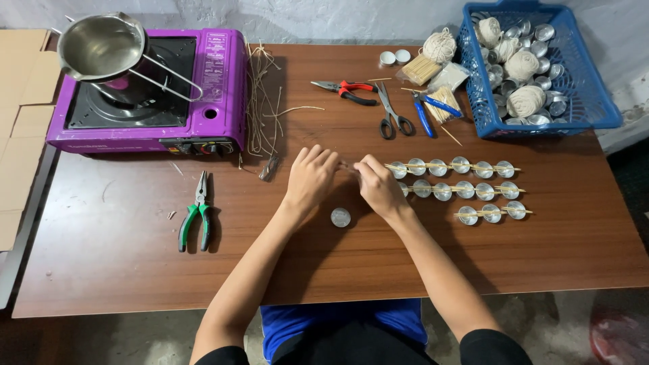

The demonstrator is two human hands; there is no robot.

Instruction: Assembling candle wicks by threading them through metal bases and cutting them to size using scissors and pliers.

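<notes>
The person's left hand and right hand meet over the middle of the brown tabletop, fingers curled and pinching something thin between them; what it is cannot be told, as it is too small and mostly hidden. Just below the hands, between the wrists, a single small metal cup sits on the tabletop, untouched. Right of the right hand lie three rows of metal cups, each row crossed by thin wooden sticks. Further back rest red-handled pliers, scissors and a blue basket of cups and string balls. To the left lie green-handled pliers and a purple portable stove carrying a steel pot.
</notes>
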